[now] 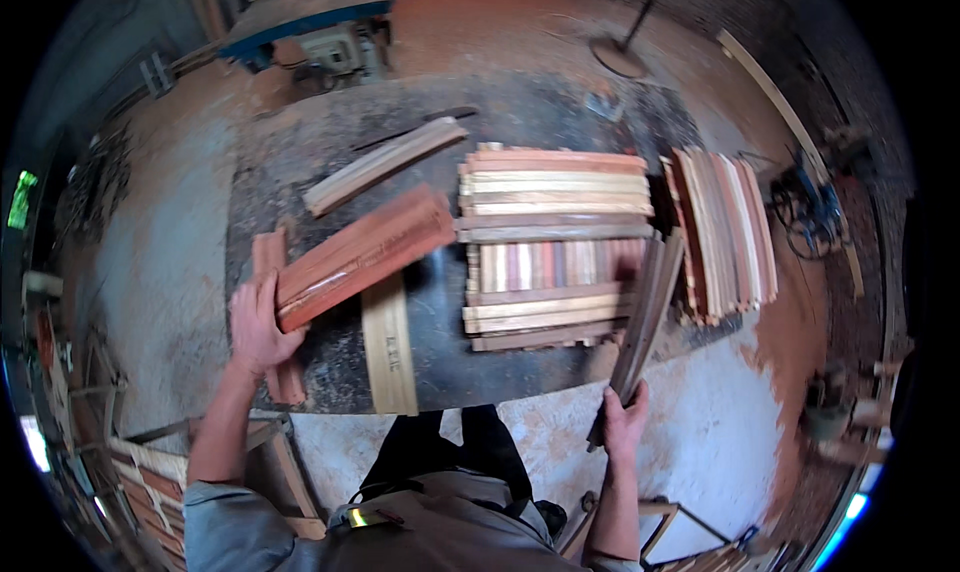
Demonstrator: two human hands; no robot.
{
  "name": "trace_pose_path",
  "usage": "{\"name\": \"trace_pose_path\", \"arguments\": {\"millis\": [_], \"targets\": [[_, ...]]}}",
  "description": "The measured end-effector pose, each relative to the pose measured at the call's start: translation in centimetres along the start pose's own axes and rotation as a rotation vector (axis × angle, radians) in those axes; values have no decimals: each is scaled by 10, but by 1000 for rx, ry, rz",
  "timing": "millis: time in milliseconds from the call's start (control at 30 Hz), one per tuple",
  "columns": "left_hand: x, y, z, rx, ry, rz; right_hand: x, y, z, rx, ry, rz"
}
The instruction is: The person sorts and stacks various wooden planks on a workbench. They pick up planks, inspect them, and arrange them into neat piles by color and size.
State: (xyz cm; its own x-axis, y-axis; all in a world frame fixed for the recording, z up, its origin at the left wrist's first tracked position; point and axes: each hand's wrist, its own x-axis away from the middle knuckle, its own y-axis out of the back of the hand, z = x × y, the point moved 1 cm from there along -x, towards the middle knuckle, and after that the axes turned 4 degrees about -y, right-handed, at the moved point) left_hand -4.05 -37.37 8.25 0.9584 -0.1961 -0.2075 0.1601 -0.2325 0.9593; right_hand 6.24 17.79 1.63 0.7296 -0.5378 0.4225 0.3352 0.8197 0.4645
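My left hand is closed round the near end of a wide reddish wooden board, tilted above the dark worktable. Under it lie a pale wooden piece and some reddish strips. In my right hand are narrow dark brown wooden strips, gripped near their lower end. Their upper end reaches over the right edge of a stack of strips in pale, reddish and brown wood, laid in crossing layers. Further right sits a second stack of mixed-colour strips.
Toward the table's far left lies a greyish wooden length beside a thin dark bar. A blue-edged machine table stands beyond. Wooden frames are low at my left. A round stand base rests on the dusty floor.
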Motion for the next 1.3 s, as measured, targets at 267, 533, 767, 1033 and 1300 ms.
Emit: {"name": "trace_pose_path", "arguments": {"millis": [267, 533, 767, 1033, 1300], "targets": [[136, -15, 46, 1272, 817, -208, -1, -22, 27, 86, 96, 44], [222, -61, 135, 472, 1027, -134, 2, -42, 34, 23, 219, 111], [177, -78, 108, 28, 1074, 18, 7, -38, 30, 22, 228, 151], [198, -116, 131, -123, 843, -14, 8, -23, 9, 47, 155, 14], [189, -134, 136, -310, 763, 17, 25, -19, 48, -58, -20, 62]]}}
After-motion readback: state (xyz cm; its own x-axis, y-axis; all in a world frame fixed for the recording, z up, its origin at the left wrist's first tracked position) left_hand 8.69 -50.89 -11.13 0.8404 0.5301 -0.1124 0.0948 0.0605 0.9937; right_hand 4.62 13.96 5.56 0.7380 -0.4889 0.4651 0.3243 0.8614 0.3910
